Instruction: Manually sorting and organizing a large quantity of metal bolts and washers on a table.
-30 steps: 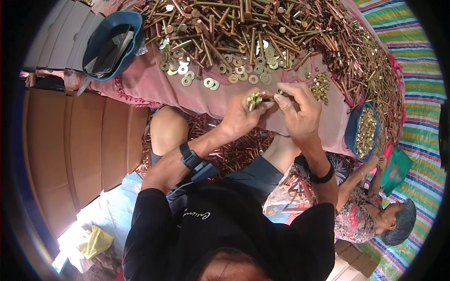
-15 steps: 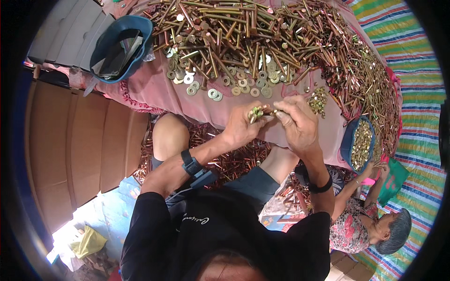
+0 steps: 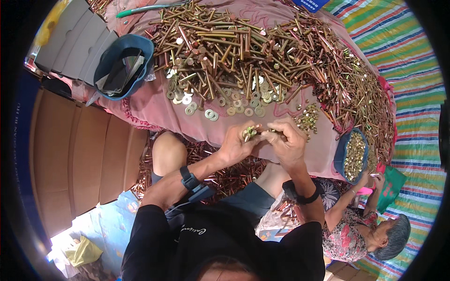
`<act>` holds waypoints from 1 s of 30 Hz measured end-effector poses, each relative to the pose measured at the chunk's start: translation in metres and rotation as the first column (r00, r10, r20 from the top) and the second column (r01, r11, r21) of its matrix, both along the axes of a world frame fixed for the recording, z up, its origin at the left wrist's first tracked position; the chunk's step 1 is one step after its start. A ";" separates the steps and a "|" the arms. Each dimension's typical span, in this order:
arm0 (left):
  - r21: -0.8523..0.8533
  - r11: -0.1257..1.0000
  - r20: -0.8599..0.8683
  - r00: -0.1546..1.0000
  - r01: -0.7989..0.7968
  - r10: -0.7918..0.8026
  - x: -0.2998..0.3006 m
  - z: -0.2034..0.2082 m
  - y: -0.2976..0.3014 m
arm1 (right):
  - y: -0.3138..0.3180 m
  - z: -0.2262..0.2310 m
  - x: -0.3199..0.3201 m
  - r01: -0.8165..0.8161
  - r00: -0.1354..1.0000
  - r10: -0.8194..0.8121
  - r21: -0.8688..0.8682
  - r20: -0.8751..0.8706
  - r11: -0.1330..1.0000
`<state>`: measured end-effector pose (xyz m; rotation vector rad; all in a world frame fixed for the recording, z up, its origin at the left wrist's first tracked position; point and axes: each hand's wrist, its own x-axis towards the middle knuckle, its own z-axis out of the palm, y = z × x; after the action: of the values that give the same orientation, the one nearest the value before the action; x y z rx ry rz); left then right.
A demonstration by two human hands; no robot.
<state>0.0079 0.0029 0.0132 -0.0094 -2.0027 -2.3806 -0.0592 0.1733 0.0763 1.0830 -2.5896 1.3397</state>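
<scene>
The left hand (image 3: 236,143) gripped several bolts (image 3: 249,134) over the pink cloth (image 3: 176,122); the right hand (image 3: 289,141) pinched close by, on what I couldn't tell.

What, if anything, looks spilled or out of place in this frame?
Loose bolts lie below the edge of the pink cloth, between the person's knees, apart from the main heap; they look spilled, though they may be kept there. A dark flat object in the blue basin at left also seems odd among hardware.

Brown cartons (image 3: 86,154) stand left, striped sheeting (image 3: 415,84) right.
</scene>
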 end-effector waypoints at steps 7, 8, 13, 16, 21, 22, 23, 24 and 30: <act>-0.055 0.998 -0.070 0.997 -0.044 0.040 -0.002 -0.013 -0.001 | -0.009 0.000 0.006 0.110 0.960 -0.063 -0.161 0.274 0.981; -0.001 1.000 -0.011 1.000 -0.001 0.001 -0.002 -0.012 -0.001 | -0.009 0.003 0.007 0.073 0.991 -0.061 -0.102 0.118 0.992; -0.084 0.996 -0.083 0.996 -0.036 0.029 0.001 -0.012 -0.001 | -0.012 0.008 0.015 0.147 0.975 -0.121 -0.130 0.188 0.981; -0.031 0.999 -0.069 0.997 -0.038 0.036 0.001 -0.014 -0.001 | -0.009 0.008 0.015 0.127 0.984 -0.113 -0.097 0.137 0.987; 0.188 0.982 0.055 0.998 -0.002 -0.008 0.002 -0.004 0.004 | -0.002 0.014 0.016 0.031 0.994 -0.027 -0.034 0.107 0.999; 0.188 0.982 0.051 0.999 -0.001 -0.009 0.002 -0.007 0.003 | -0.005 0.014 0.018 0.048 0.995 -0.047 -0.012 0.085 0.999; 0.092 0.996 -0.003 1.000 -0.005 0.005 0.003 -0.013 0.002 | -0.006 0.015 0.020 0.067 0.996 -0.068 0.009 0.063 0.998; -0.006 1.000 -0.058 0.998 -0.015 0.015 0.003 -0.018 0.001 | -0.003 0.008 0.021 0.068 0.996 -0.069 0.008 0.058 0.998; 0.322 0.946 0.141 0.990 -0.022 -0.024 -0.004 -0.002 0.001 | 0.022 0.014 0.002 0.346 0.790 -0.157 -0.219 0.593 0.912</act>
<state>0.0035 0.0040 0.0112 0.1730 -1.6317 -2.7513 -0.0567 0.1955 0.0902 0.2813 -2.5794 2.1604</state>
